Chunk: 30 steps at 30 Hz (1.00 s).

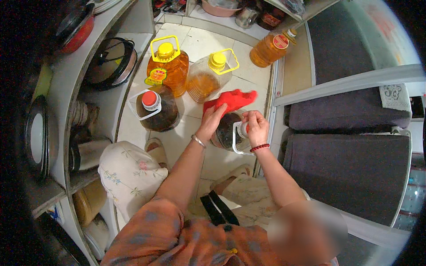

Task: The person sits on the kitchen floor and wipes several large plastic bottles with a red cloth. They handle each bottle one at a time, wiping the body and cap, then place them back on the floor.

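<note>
On the tiled floor in front of me stands a large plastic jug [225,131] of dark liquid with a white handle. The fingers of my right hand [257,128] are closed round its cap, a bit of red showing beside them. My left hand [212,122] presses a red cloth [236,100] against the jug's far left side, partly hiding it. To the left is a similar dark jug [160,111] with a red cap. Beyond stand a full jug of amber oil [175,68] and a partly filled jug [203,82], both with yellow caps and handles.
Another amber oil bottle [267,51] stands at the far right by the door frame. Open shelves on the left hold an electric pan [111,64] and other cookware. A pink basin [222,8] sits on the far shelf. Dark padded panels [346,173] line the right side.
</note>
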{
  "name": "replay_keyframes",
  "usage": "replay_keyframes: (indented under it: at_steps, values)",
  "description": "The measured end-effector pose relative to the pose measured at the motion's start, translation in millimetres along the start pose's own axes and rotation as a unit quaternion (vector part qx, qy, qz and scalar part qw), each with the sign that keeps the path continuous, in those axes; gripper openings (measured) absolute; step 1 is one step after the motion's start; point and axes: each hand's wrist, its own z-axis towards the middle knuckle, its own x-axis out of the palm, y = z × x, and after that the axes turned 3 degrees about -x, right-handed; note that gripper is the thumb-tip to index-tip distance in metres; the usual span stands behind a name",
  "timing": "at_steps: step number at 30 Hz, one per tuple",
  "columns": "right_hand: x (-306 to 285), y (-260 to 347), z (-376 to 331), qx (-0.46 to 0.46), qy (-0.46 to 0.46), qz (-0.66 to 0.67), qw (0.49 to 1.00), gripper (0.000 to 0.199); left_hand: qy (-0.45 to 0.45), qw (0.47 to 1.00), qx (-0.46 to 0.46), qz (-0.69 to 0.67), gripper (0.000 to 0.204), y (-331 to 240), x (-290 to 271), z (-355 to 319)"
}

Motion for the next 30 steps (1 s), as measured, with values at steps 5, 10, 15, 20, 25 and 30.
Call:
replay_keyframes:
  at_steps: [5,10,15,20,25,30]
  values:
    - [8.3,6.6,1.2,0.002,0.017,-0.010,1.000,0.028,0.011,0.992,-0.101,0.081,0.059,55.5,-26.5,46.0]
    - [2.2,-7.3,5.0,-0.030,0.020,0.022,0.999,0.028,-0.098,0.961,-0.196,-0.167,0.068,177.0,-59.3,37.1]
    - [1.5,-2.8,9.1,0.007,0.006,-0.007,1.000,0.030,-0.270,0.943,-0.191,-0.036,0.064,130.2,-24.2,-4.1]
    - [3.2,-1.4,7.5,-0.012,0.001,-0.028,1.000,0.031,-0.318,0.933,0.026,0.166,0.052,64.3,8.0,-29.5]
    - [8.0,-5.3,7.3,-0.027,-0.006,-0.016,1.000,0.032,-0.194,0.937,0.201,0.208,0.040,5.1,40.8,-57.9]
    - [-0.6,-16.8,12.7,-0.051,-0.014,-0.042,0.998,0.030,-0.205,0.931,0.093,0.289,0.037,53.3,11.1,-93.1]
